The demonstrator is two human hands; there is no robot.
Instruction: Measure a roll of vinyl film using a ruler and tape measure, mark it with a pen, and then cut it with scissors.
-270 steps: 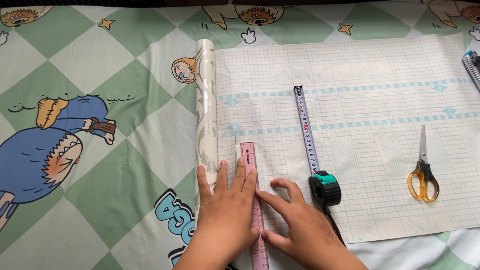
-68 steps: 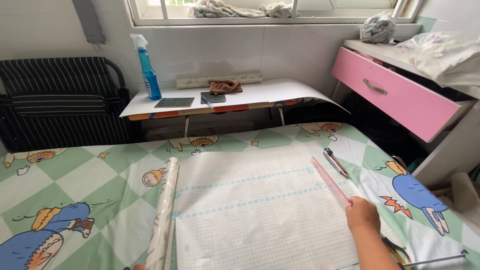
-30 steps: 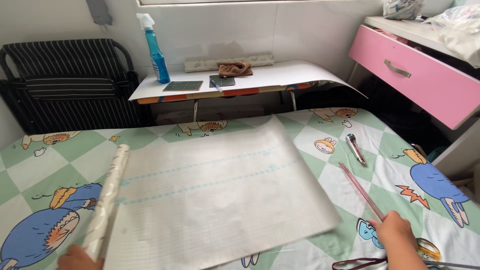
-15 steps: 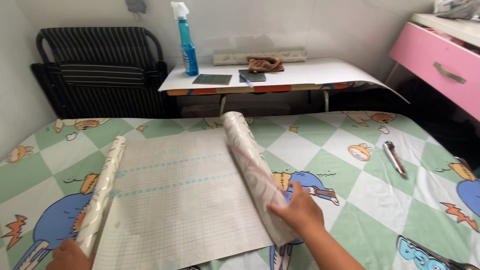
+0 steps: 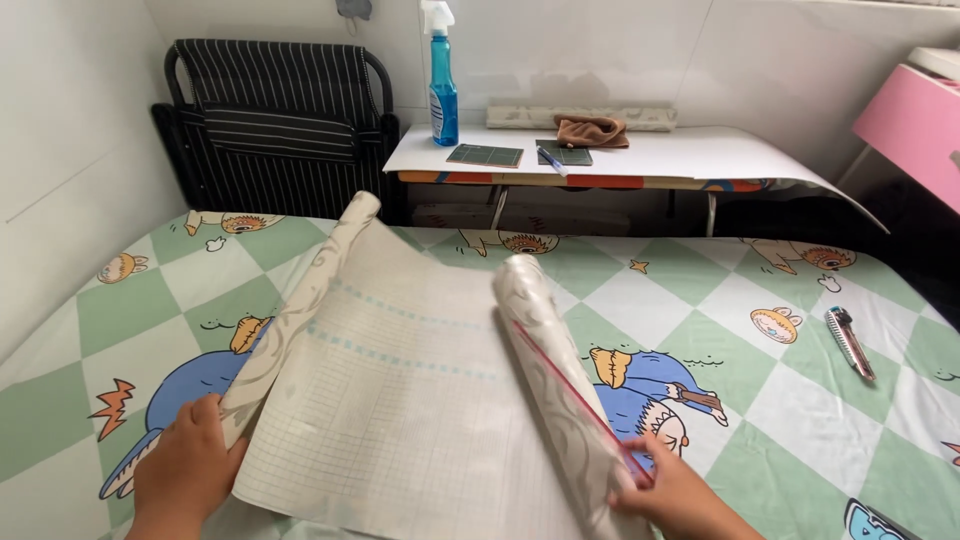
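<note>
While spread grid side up across the checked cartoon bedsheet (image 5: 700, 300), sheet of adhesive paper (image 5: 400, 400) taken as landmark for all that follows.

Head view, the only 1:
- Left edge of sheet: tight patterned roll (image 5: 300, 300), running from near bottom left up toward the far side of the bed.
- Left hand (image 5: 185, 465) at near end of that roll, pressed down on it, fingers flat and together; no closed grip visible.
- Right edge of sheet: curled over into a second, looser roll (image 5: 545, 385), patterned face outward.
- Pink ruler (image 5: 580, 400) lying along the right flank of that curl, touching it.
- Right hand (image 5: 675, 495) at near end of the curl, fingertips pinching paper and ruler end together. Wrist cut off by bottom edge.
- Hands well apart, 1 at each side of sheet.
- Right of sheet, well apart: utility knife (image 5: 850, 342) on a white square of the bedsheet.
- Beyond sheet: low white table (image 5: 700, 155) against the wall, carrying blue spray bottle (image 5: 443, 90), brown cloth (image 5: 592, 130), 2 dark green pads (image 5: 485, 155).
- Beyond sheet, to the left of the table: folded black striped chair (image 5: 275, 120).
- Far right, past the knife: pink drawer front (image 5: 915, 125).
</note>
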